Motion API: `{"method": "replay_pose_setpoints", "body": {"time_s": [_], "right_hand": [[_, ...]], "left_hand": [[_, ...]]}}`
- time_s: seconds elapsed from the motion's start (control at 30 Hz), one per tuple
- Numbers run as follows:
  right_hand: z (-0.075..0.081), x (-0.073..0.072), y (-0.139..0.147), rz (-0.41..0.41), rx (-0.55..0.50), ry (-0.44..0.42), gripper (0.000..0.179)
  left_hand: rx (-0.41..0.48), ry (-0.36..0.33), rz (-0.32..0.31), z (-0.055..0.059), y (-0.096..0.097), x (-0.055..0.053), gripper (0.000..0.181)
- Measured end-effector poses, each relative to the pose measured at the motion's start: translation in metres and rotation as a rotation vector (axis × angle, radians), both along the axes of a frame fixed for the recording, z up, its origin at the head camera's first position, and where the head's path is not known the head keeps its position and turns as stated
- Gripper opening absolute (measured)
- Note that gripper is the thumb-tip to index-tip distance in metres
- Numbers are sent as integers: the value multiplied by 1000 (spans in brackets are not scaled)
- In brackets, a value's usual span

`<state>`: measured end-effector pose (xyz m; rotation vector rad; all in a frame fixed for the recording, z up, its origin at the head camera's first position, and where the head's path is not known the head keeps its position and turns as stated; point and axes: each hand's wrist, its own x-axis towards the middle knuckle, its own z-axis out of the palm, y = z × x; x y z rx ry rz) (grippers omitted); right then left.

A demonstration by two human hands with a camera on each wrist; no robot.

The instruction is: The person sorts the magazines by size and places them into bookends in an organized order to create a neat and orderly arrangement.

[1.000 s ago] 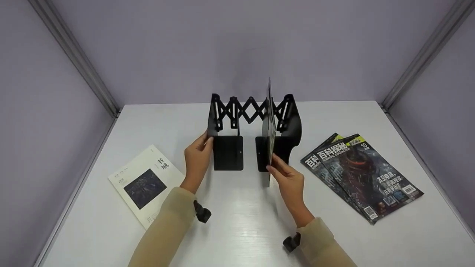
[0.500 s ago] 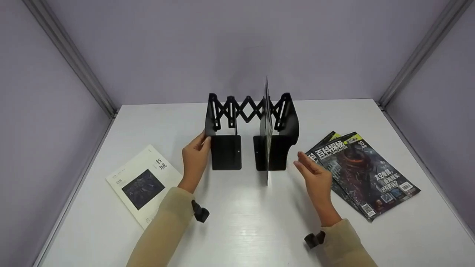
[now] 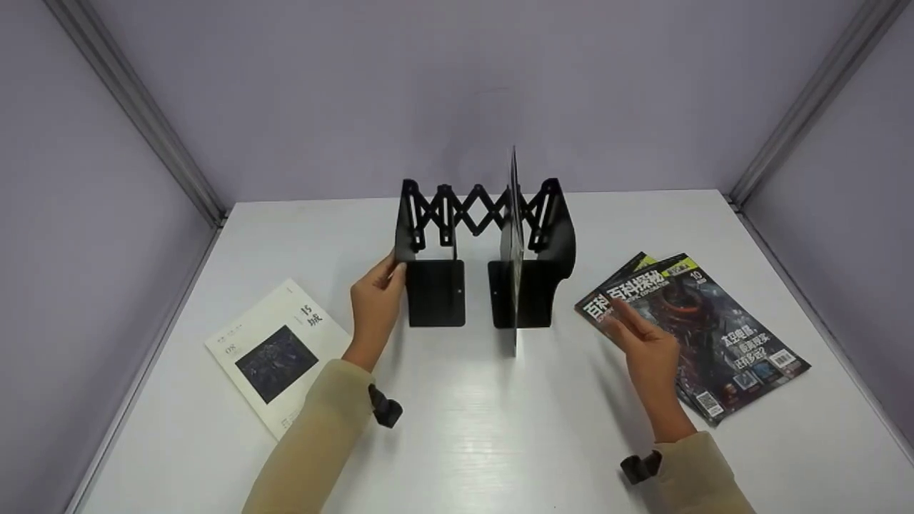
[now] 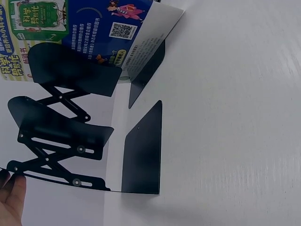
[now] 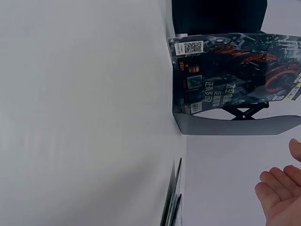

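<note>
A black expandable bookend (image 3: 437,294) with a criss-cross lattice back stands on the table. My left hand (image 3: 375,307) pinches its left side panel between thumb and fingers. One magazine (image 3: 516,285) stands upright in the bookend's right section, seen edge-on in the head view. Its dark front cover (image 5: 235,70) shows in the right wrist view, its blue back cover (image 4: 96,35) in the left wrist view. My right hand (image 3: 651,350) holds nothing; fingers extended, it overlaps the left edge of two overlapping magazines (image 3: 721,335) lying flat at the right.
A white booklet (image 3: 275,360) with a dark picture lies at the left, partly covered by my left sleeve (image 3: 314,428). Purple-grey panels (image 3: 328,93) with metal corner posts enclose the back and sides of the white table (image 3: 464,442).
My right hand has let go of the upright magazine and moved right to the flat magazines. The magazine stays standing in the bookend. My left hand keeps its grip on the panel.
</note>
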<state>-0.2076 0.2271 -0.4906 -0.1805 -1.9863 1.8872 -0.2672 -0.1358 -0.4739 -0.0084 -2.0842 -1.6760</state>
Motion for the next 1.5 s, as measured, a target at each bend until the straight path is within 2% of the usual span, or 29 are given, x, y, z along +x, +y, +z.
{"method": "replay_pose_setpoints", "body": {"time_s": [0.17,0.47,0.67,0.83,0.93,1.1,1.23,1.37,1.5], "right_hand": [[-1,3,15,-59,102,-22,36],[-2,8,35,-117,218,-165,41],[-5,8,46,-119,250,-199,46],[-6,11,60,-105,397,-336,61],[-6,14,68,-88,434,-390,63],[-6,14,75,-100,448,-424,65],[-8,12,77,-124,536,-444,68],[-9,12,78,-104,624,-465,71],[-11,12,80,-67,655,-472,70]], "left_hand": [[2,-17,3,1,0,0,32],[-7,-31,5,2,0,0,32],[-29,-15,25,0,0,0,32],[-27,-36,13,0,1,0,33],[-18,-40,12,1,1,0,33],[-4,-42,16,2,1,1,32],[-8,-46,15,2,0,1,32],[-7,-47,13,1,0,0,32],[-6,-35,12,1,0,0,32]]}}
